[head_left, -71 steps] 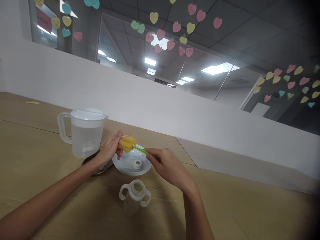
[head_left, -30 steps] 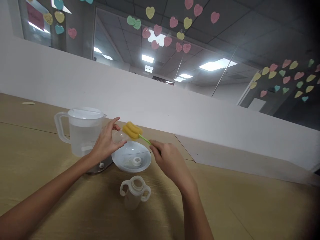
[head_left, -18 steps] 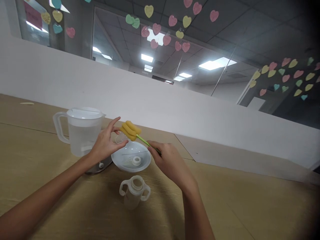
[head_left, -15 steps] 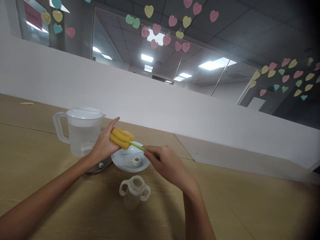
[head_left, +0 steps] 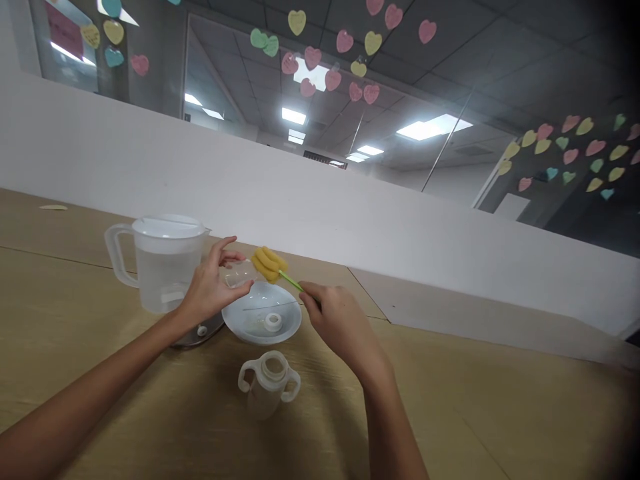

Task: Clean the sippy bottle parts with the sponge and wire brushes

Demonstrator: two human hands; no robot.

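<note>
My left hand (head_left: pixel 213 288) is closed round a small clear cap (head_left: pixel 239 273), held above the white bowl (head_left: pixel 250 310). My right hand (head_left: pixel 336 325) grips the green handle of a brush with a yellow sponge head (head_left: pixel 267 263). The sponge head sits just outside the cap's open end, to its right. A small white ring-shaped part (head_left: pixel 273 321) lies inside the bowl. A clear baby bottle with two handles (head_left: pixel 269 384) stands on the wooden table (head_left: pixel 100 360) in front of the bowl, with no top on it.
A clear lidded jug of water (head_left: pixel 163 263) stands left of my left hand. A dark round lid or tray (head_left: pixel 200 330) lies under the bowl's left edge. A white partition wall (head_left: pixel 350 227) runs along the table's far side.
The sponge head went into the cap half a second ago and has come back out to the right. My left hand has kept hold of the cap throughout.
</note>
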